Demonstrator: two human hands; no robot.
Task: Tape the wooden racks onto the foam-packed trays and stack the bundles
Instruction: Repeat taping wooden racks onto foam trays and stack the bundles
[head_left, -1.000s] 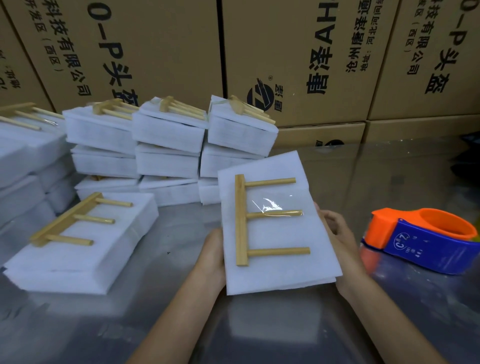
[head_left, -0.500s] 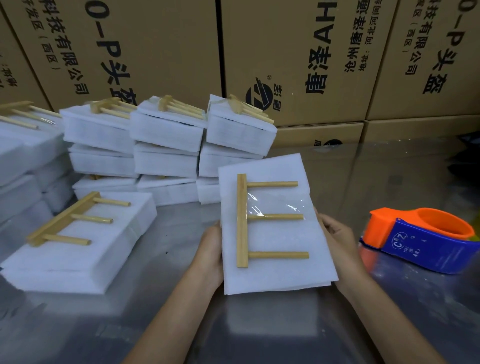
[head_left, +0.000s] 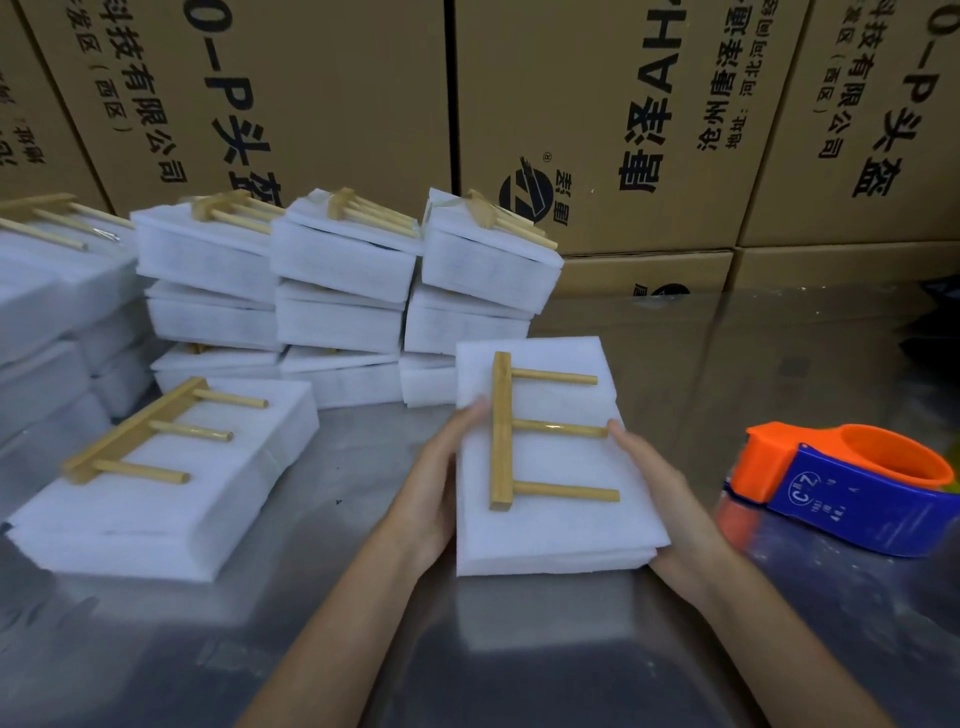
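L hand & R hand grip the bundle by its long sides, fingers curled on the edges; rack taped on top. It sits mid-desk, near front edge. Next: lift level, both hands, so rack doesn't shift. Stacks at desk's back-left; loose bundle left; dispenser right. Open room straight ahead-right.

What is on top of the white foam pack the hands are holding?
A wooden rack with three pegs lies flat on the foam pack. Clear tape seems to cross its middle peg. What is wrapped inside the foam stays hidden.
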